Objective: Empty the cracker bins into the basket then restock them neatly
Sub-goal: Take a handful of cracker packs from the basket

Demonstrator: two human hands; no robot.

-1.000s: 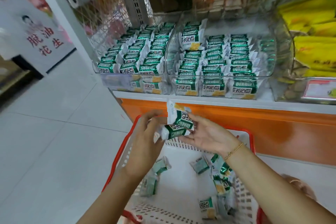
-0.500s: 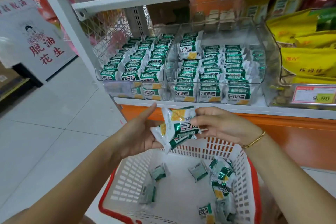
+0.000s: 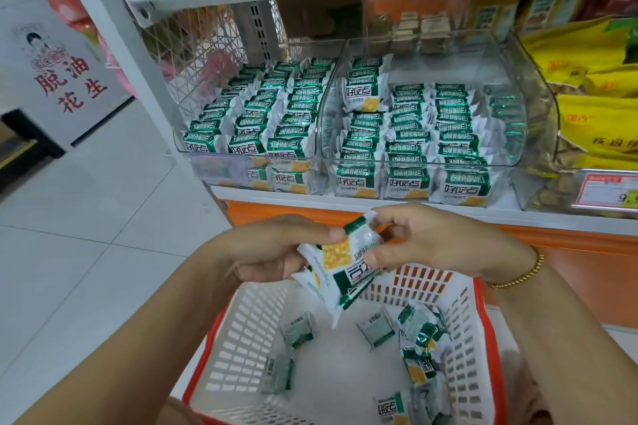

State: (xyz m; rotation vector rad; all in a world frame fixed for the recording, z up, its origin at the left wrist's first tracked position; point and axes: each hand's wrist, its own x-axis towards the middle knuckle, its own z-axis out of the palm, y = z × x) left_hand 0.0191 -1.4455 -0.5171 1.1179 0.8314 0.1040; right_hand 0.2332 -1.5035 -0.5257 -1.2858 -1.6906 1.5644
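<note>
Cracker bins first: left bin [image 3: 221,166] on the shelf [image 3: 345,208] looks full to me, three tidy rows of green-and-white packets standing on edge, front to back. I'd call that one restocked.

Below it, my left hand [image 3: 276,248] is over the basket and pinches the left edge of a small stack of cracker packets [image 3: 341,272], thumb on top, fingers [image 3: 262,272] curled under. How many are in the stack I can't tell. My right hand [image 3: 431,241] meets it from the other side, thumb and fingers pinching the stack's upper right corner. Both hands are shut on the stack, nothing spread. It looks like I'm squaring the stack up before it goes in.

Right bin [image 3: 518,97], touching the left one: three rows filled neatly, one packet propped up on the back of the left row, and a thinner column by the right wall that seems to have room.

White basket [image 3: 483,321] with a red rim sits below the shelf. A handful of loose packets [image 3: 417,348] lie in it, mostly toward its right side.

My read: emptying is over and restocking is mostly done. What's left is the held stack, the basket leftovers, and tidying the right bin. Yellow bags [image 3: 593,114] sit far right, not part of this.
</note>
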